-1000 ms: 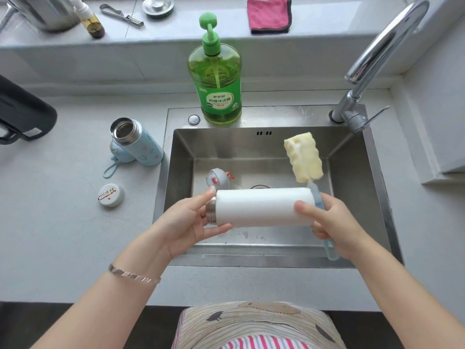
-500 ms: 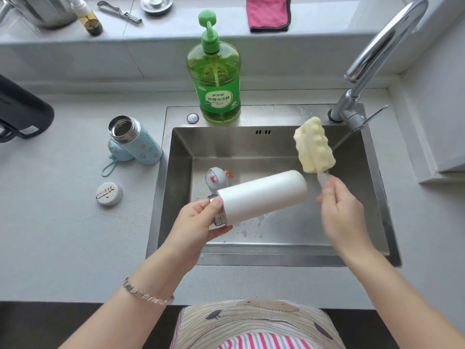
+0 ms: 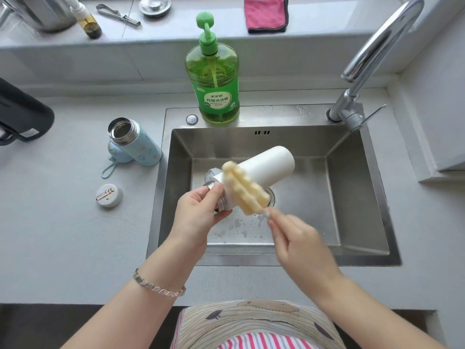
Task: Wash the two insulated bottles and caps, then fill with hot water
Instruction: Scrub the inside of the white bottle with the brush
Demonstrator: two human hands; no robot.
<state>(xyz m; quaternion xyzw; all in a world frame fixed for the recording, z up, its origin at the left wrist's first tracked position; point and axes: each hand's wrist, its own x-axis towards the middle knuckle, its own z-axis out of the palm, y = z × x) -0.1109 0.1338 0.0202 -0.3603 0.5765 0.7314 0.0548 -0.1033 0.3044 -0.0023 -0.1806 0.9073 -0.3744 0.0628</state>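
My left hand point(image 3: 197, 212) grips the white insulated bottle point(image 3: 271, 165) by its steel neck, tilted over the sink with its base pointing up and right. My right hand point(image 3: 295, 239) pinches the thin handle of the yellow sponge brush point(image 3: 245, 190), whose head lies against the bottle's side near the neck. A grey cap point(image 3: 210, 175) shows partly behind the bottle in the sink. The light blue bottle point(image 3: 137, 143) stands open on the counter at left, with its blue cap point(image 3: 119, 156) and loop beside it. A white cap point(image 3: 109, 195) lies nearer on the counter.
Green dish soap bottle point(image 3: 214, 76) stands on the sink's point(image 3: 357, 197) back rim. The faucet point(image 3: 372, 54) arches at the right. A black kettle point(image 3: 20, 114) sits at far left. On the back ledge are a pink cloth point(image 3: 266, 13), a drain plug and a small bottle.
My right hand let go of the bottle's base and swung the sponge brush from upright at the right down and left onto the bottle. The bottle tilted up in my left hand.
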